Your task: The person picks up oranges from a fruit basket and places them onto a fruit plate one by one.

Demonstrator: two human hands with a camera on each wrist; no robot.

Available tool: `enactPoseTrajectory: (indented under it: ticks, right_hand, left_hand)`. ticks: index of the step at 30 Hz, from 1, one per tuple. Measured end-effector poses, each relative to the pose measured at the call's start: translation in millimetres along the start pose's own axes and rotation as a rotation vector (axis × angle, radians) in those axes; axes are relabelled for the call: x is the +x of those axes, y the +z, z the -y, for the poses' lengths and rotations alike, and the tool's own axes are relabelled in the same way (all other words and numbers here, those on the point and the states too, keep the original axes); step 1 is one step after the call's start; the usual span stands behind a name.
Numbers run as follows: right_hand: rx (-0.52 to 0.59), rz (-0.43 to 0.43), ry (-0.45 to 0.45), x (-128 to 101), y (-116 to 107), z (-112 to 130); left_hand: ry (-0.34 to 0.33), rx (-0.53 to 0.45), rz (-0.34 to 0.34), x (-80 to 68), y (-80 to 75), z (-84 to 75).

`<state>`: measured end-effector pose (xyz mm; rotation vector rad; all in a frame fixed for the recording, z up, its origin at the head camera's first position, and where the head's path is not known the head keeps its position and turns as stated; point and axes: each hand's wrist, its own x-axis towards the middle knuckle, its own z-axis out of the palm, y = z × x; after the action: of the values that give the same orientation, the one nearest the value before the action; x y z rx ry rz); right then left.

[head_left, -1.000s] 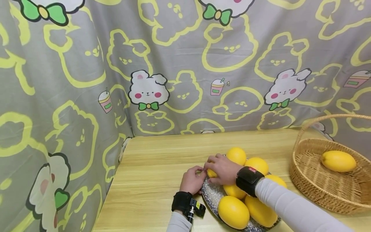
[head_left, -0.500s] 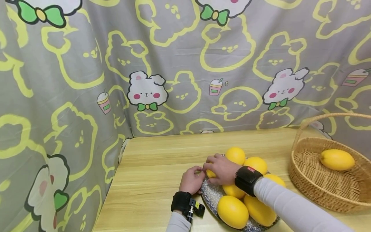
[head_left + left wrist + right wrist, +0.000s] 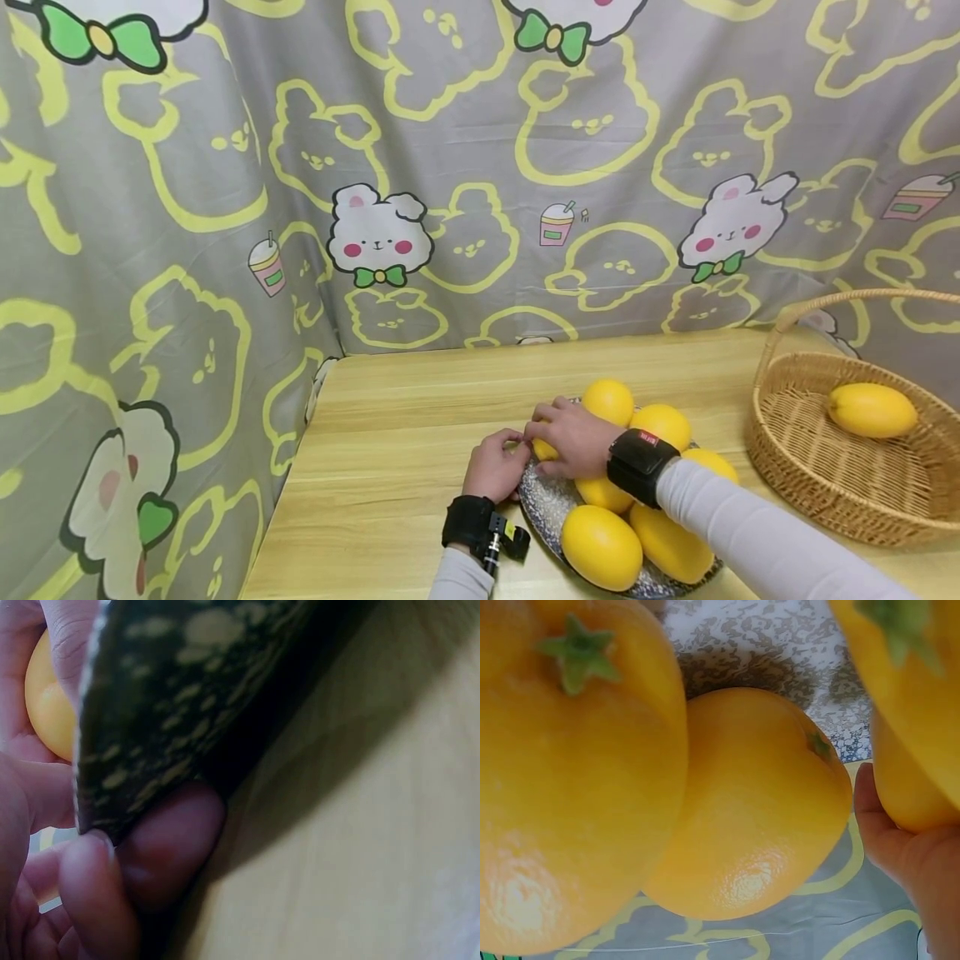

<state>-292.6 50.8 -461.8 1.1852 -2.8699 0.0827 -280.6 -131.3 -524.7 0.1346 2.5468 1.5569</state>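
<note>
A speckled blue-and-white plate [image 3: 542, 504] carries several large yellow fruits [image 3: 602, 547]. Its left rim is pinched by my left hand [image 3: 495, 467]. In the left wrist view, fingertips lie on both sides of the rim against the plate's dark, spotted underside [image 3: 180, 682]. Reaching over the plate, my right hand [image 3: 577, 437] grips a yellow fruit [image 3: 545, 451] at that same rim, mostly covered by the fingers. The right wrist view shows several fruits up close, one beside a smaller-looking fruit [image 3: 742, 810], with green star-shaped stem ends.
To the right stands a wicker basket [image 3: 783, 492] with a tall handle and one yellow fruit [image 3: 873, 410] inside. Patterned grey curtain [image 3: 480, 150] hangs behind and to the left of the wooden table [image 3: 390, 467].
Both hands keep their places at the plate's left rim. The head view has shifted very slightly.
</note>
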Motion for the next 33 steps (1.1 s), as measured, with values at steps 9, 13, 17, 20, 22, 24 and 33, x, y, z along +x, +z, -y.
enactPoseTrajectory:
  ticks: [9,13,17,20,22,24,33]
  right_hand:
    - [0.029,0.008,0.008,-2.2,1.0,1.2]
    - [0.044,0.016,0.007,-3.7,2.0,2.7]
    - [0.06,0.021,0.012,-5.4,3.8,3.1]
    - [0.068,0.022,0.011,-5.9,4.2,3.0]
    - [0.073,0.023,0.01,-5.5,3.3,3.0]
    - [0.074,0.021,0.007,-4.5,1.8,3.1]
    - [0.086,0.013,0.003,-3.6,0.1,1.6]
  left_hand:
    - [-0.001,0.013,0.014,1.1,-0.5,0.1]
    - [0.005,0.017,0.017,1.1,0.2,1.7]
    - [0.009,0.018,0.018,1.1,1.2,3.3]
    - [0.011,0.013,0.017,1.2,1.4,3.7]
    - [0.011,0.009,0.016,0.7,0.4,3.0]
    - [0.013,0.007,0.015,-0.2,-1.5,1.6]
    - [-0.004,-0.013,0.018,0.1,-2.0,-0.4]
